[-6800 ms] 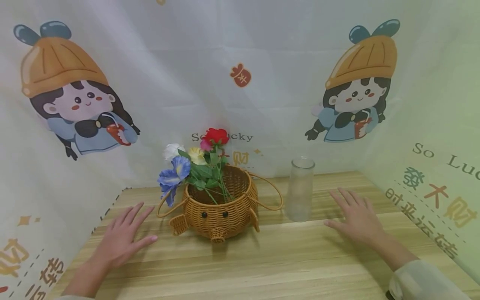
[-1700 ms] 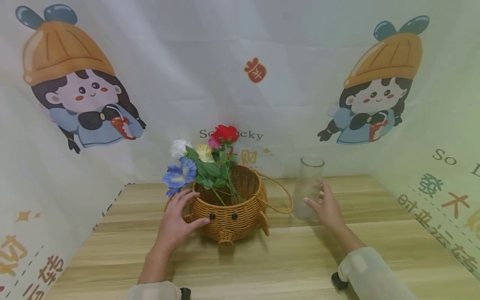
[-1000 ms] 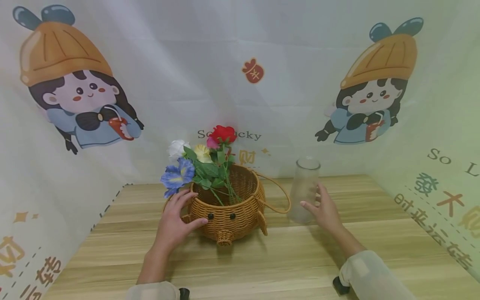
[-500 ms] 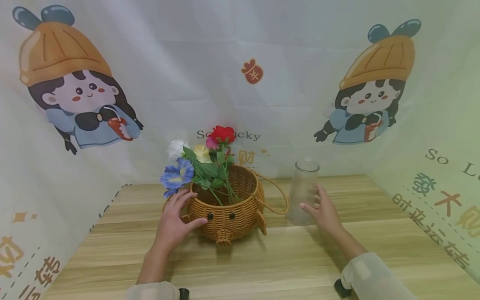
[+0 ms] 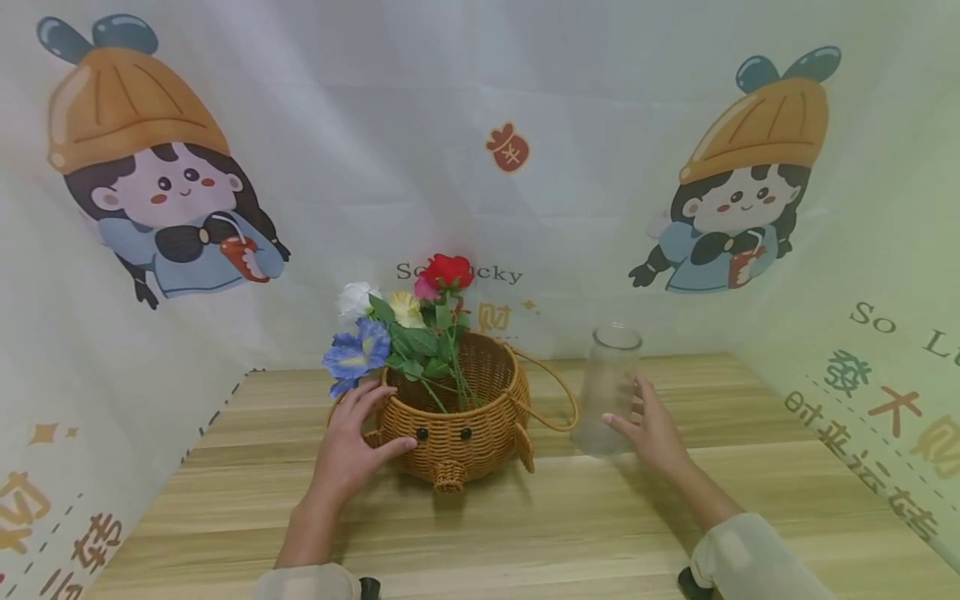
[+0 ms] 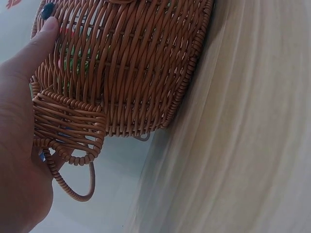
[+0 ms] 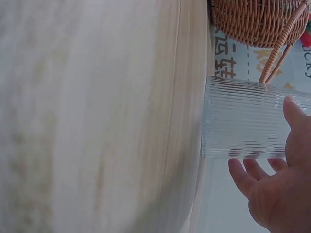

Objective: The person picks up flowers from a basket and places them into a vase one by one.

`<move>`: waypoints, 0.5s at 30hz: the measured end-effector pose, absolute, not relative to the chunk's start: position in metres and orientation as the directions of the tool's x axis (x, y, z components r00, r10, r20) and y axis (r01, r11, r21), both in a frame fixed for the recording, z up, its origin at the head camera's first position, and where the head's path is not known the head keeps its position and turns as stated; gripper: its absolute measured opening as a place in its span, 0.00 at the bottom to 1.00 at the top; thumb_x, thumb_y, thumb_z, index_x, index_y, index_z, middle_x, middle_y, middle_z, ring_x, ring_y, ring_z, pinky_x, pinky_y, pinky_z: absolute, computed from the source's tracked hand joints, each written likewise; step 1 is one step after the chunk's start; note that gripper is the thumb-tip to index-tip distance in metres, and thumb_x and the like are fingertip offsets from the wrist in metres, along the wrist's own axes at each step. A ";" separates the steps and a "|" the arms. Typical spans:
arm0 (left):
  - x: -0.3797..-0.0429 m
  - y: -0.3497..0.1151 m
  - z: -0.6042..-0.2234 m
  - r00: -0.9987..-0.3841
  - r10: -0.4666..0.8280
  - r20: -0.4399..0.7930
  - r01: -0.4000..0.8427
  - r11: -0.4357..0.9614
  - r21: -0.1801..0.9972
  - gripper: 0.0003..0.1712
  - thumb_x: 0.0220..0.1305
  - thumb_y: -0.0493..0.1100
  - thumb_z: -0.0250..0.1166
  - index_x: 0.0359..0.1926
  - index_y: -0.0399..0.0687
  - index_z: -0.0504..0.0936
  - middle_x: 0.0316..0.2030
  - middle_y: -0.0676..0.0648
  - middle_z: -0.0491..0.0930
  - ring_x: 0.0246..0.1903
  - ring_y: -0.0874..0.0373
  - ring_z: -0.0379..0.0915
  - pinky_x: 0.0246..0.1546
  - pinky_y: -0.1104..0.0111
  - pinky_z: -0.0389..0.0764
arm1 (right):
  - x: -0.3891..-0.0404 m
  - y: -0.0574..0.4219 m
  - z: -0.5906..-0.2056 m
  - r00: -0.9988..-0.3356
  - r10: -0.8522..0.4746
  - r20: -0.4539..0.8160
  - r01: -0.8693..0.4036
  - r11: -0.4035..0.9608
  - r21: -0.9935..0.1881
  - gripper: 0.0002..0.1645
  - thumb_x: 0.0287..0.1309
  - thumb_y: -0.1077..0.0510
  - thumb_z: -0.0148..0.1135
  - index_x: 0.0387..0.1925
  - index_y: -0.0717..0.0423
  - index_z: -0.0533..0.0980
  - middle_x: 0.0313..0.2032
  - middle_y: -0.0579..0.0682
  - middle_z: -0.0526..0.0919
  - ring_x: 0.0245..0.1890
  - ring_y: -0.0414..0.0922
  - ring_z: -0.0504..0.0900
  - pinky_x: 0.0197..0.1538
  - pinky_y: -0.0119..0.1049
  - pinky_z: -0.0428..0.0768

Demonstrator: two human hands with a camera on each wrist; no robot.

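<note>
A brown wicker basket [image 5: 480,429] shaped like a pig, with button eyes and a snout, stands on the wooden table. My left hand [image 5: 348,450] holds its left side, fingers at the rim and thumb [image 6: 47,31] on the front by one eye. Artificial flowers [image 5: 420,337] in red, pink, yellow, white and blue lean out of it, stems inside. To the basket's right, a clear ribbed glass vase [image 5: 606,392] stands upright with nothing in it. My right hand [image 5: 652,429] grips the vase from the right, thumb in front; its fingers are partly hidden behind the glass.
The basket's loop handle [image 5: 558,392] reaches out close to the vase. A printed white cloth [image 5: 570,183] hangs behind the wooden table [image 5: 487,542] and along both sides.
Both hands have come inward from the table's sides, the left onto the basket, the right onto the vase. Over the last second the vase has shifted slightly toward me.
</note>
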State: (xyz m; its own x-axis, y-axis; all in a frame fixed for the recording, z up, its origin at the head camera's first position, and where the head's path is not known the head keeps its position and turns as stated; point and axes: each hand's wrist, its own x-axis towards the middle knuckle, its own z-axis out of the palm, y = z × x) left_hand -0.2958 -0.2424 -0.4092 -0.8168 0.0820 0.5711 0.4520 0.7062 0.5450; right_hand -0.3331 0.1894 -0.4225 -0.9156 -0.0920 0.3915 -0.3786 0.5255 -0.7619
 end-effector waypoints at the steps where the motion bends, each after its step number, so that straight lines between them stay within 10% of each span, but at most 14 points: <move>1: -0.296 -0.242 -0.409 -0.816 0.082 0.572 0.453 0.706 0.545 0.44 0.45 0.58 0.78 0.63 0.55 0.73 0.68 0.44 0.63 0.67 0.39 0.53 0.58 0.37 0.62 | -0.333 0.190 -0.423 -0.916 -0.092 0.390 -0.377 0.524 -0.764 0.49 0.61 0.57 0.66 0.73 0.63 0.48 0.65 0.71 0.62 0.58 0.72 0.68 0.54 0.61 0.74; 15: -0.295 -0.242 -0.409 -0.814 0.080 0.576 0.457 0.700 0.549 0.43 0.45 0.57 0.78 0.63 0.55 0.73 0.68 0.44 0.63 0.67 0.40 0.54 0.58 0.38 0.62 | -0.332 0.194 -0.423 -0.955 -0.093 0.283 -0.287 0.534 -0.795 0.54 0.62 0.50 0.65 0.75 0.61 0.42 0.65 0.76 0.59 0.59 0.73 0.67 0.56 0.60 0.73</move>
